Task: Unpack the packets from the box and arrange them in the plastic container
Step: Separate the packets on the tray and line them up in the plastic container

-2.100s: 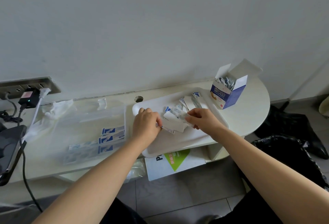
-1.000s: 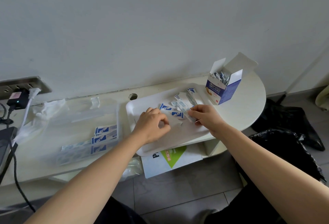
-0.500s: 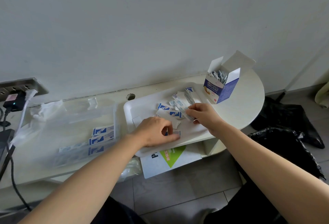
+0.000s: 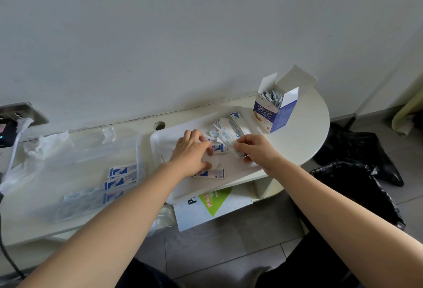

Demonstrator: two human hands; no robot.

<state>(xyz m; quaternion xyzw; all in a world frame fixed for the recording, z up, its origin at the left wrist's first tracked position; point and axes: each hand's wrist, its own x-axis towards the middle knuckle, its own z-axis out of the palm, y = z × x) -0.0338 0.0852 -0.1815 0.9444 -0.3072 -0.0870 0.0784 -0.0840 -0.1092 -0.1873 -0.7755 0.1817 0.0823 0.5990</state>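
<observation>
Since the frame before, my left grip [image 4: 192,150] has moved away from the near rim of the white tray [image 4: 160,145] and further into the pile. The blue-and-white packet [image 4: 209,173] it was covering now lies bare just near its heel. The fingers are bent down over the loose packets [image 4: 225,135]. The palm hides whether they pinch one or only press, so I cannot tell. I judge they are there to pin the heap so it does not slide while the other side works. My right grip [image 4: 254,150] is clamped, thumb against fingertips, on a long packet [image 4: 231,144] at the right edge of the pile. Holding it by one end lets it be drawn free of its neighbours. The box [image 4: 272,116] stands upright at the far right of the worktop [image 4: 304,141], just beyond the tray. Its flaps are open and more packets show inside, so the unpacking is not finished. The tray seems to serve as a sorting ground between the box and the goal. The plastic container [image 4: 80,173] lies well to the left. It is clear-walled, and a few stowed packets [image 4: 122,171] are laid flat in rows with their blue ends aligned. That would explain why each one is being singled out and turned before it goes across.
</observation>
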